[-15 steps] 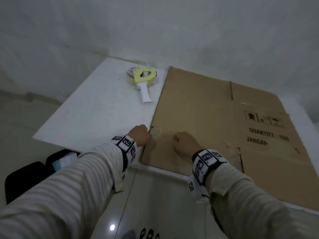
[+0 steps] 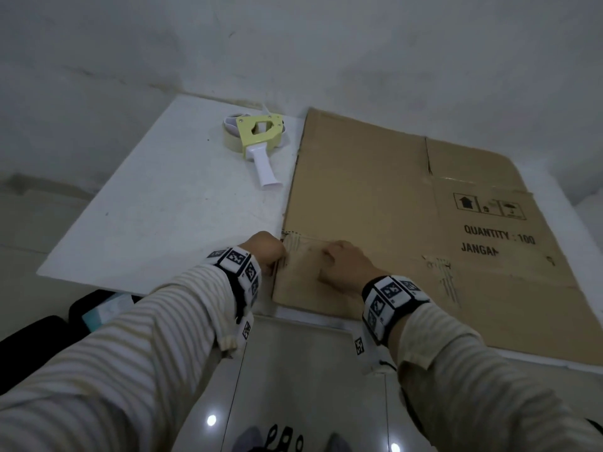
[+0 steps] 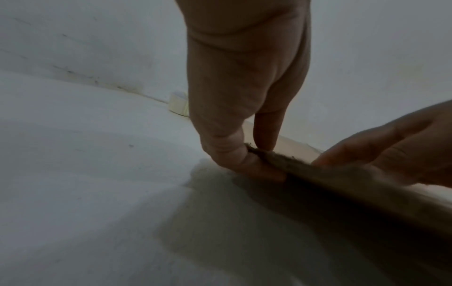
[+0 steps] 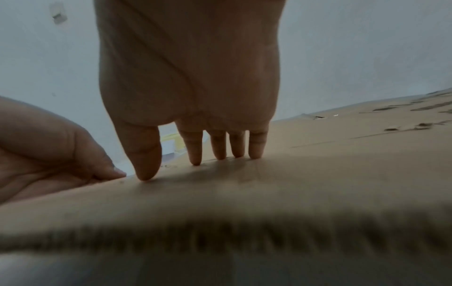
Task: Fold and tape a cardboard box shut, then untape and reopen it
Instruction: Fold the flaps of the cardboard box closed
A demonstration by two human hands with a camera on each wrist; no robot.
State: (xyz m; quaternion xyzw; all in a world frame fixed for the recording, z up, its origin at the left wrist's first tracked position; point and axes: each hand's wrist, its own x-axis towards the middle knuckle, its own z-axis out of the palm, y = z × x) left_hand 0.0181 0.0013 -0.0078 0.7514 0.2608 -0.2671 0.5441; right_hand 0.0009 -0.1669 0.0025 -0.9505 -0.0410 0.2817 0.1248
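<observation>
Lying flat across the right half of the head view, the brown flattened corrugated cardboard box covered much of the white tabletop, its near left corner at the lower centre of the frame. There the left hand pinched the box's frayed edge between thumb and fingers, a narrow grip holding cardboard alone, with that edge raised slightly off the tabletop in the left wrist view. Just right of it, the right hand stood on the top panel with fingertips pressed down along a crease, holding nothing.

The step in hand looked like prising the layers apart to raise the box into shape. Doing it well probably meant keeping the right fingertips planted on the fold line as an anchor while the left hand lifted the edge steadily, since the corner was already torn and ragged and could rip further under a sharp pull.

Toward the upper centre of the head view, well apart from both hands, lay the yellow tape dispenser with a white handle, just beside the box's far left edge.
</observation>
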